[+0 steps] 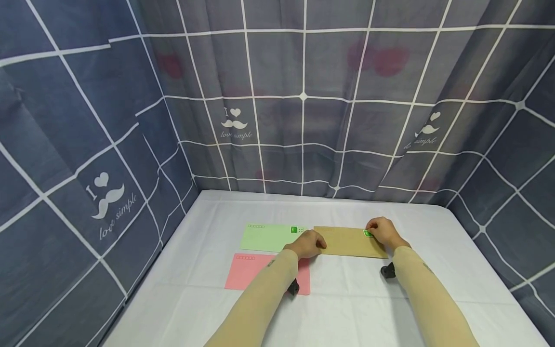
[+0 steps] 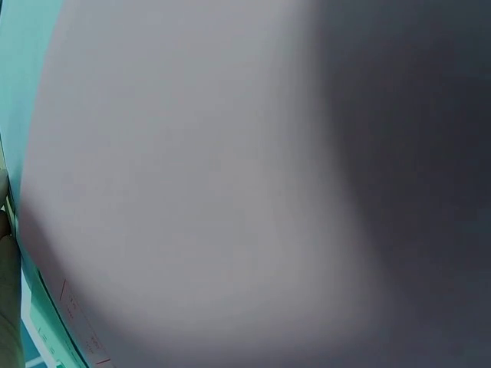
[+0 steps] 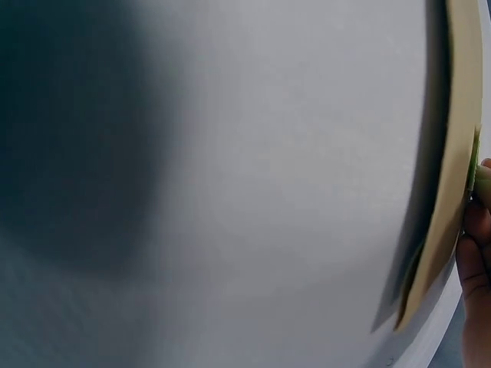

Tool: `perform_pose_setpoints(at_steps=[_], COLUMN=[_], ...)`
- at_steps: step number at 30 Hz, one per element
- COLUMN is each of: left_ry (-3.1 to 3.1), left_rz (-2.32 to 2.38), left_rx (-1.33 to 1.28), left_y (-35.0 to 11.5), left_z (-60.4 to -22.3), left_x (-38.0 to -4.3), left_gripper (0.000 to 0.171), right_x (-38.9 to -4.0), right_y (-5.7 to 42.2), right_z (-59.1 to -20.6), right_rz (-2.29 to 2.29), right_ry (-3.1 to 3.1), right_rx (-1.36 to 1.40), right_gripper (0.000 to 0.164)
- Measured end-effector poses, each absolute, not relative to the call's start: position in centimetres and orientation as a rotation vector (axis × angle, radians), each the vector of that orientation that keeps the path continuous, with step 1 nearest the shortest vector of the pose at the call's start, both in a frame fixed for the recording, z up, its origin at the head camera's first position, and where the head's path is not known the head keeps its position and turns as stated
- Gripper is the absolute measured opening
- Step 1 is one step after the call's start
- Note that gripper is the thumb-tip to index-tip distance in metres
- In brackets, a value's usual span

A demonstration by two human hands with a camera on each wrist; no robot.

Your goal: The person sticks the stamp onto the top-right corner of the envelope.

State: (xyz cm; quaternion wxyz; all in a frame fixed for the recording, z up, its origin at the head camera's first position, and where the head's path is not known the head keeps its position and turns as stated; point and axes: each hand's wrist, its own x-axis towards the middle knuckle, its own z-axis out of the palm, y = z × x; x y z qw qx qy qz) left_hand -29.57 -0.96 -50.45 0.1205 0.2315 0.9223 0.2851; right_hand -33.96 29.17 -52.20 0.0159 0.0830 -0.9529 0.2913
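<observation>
A brown envelope (image 1: 347,242) lies across the right half of the white table. At its left end my left hand (image 1: 305,244) has curled fingers and grips the edge; the left wrist view shows only a sliver of this hand. My right hand (image 1: 386,233) is at the upper right corner, where its fingertips pinch a small green stamp (image 1: 367,233) against the paper. In the right wrist view the stamp (image 3: 473,162) stands at the brown envelope's face (image 3: 453,146), partly hidden by the fingers. The envelope's near edge casts a shadow on the cloth there.
A green envelope (image 1: 264,238) with a green stamp (image 1: 294,230) at its upper right lies to the left. Nearer is a pink envelope (image 1: 249,272), partly covered by my left forearm. A white cloth covers the table (image 1: 347,308); dark checked curtains (image 1: 277,120) surround it.
</observation>
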Motion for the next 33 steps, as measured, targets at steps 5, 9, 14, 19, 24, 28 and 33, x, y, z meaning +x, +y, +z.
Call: perform_pose_setpoints(at_steps=[5, 9, 14, 19, 24, 28, 33], left_ry=[2.686, 2.683, 2.684, 2.692, 2.695, 2.696, 2.686], left_rz=[0.831, 0.820, 0.827, 0.803, 0.789, 0.793, 0.808], left_rx=[0.664, 0.667, 0.688, 0.692, 0.688, 0.690, 0.674], left_y=[-0.9, -0.8, -0.9, -1.0, -0.9, -0.9, -0.8], left_z=[-50.4, -50.4, -50.4, -50.4, -50.3, -50.1, -50.1], left_x=[-29.4, -29.3, -29.4, -29.6, -29.6, -29.6, -29.6], left_gripper=[0.015, 0.015, 0.015, 0.015, 0.015, 0.016, 0.017], right_x=[-33.7, -33.2, -32.4, -31.9, -31.2, -30.5, -29.3], right_y=[29.2, 29.4, 29.6, 29.8, 29.8, 29.6, 28.8], right_z=[-52.3, -52.3, -51.9, -51.1, -50.1, -49.7, -49.7], right_rz=[0.912, 0.911, 0.920, 0.931, 0.882, 0.809, 0.713], right_ry=[-2.954, -2.948, -2.934, -2.902, -2.923, -2.970, -3.012], right_rx=[0.224, 0.200, 0.195, 0.221, 0.295, 0.379, 0.508], right_gripper=[0.012, 0.013, 0.014, 0.017, 0.025, 0.030, 0.039])
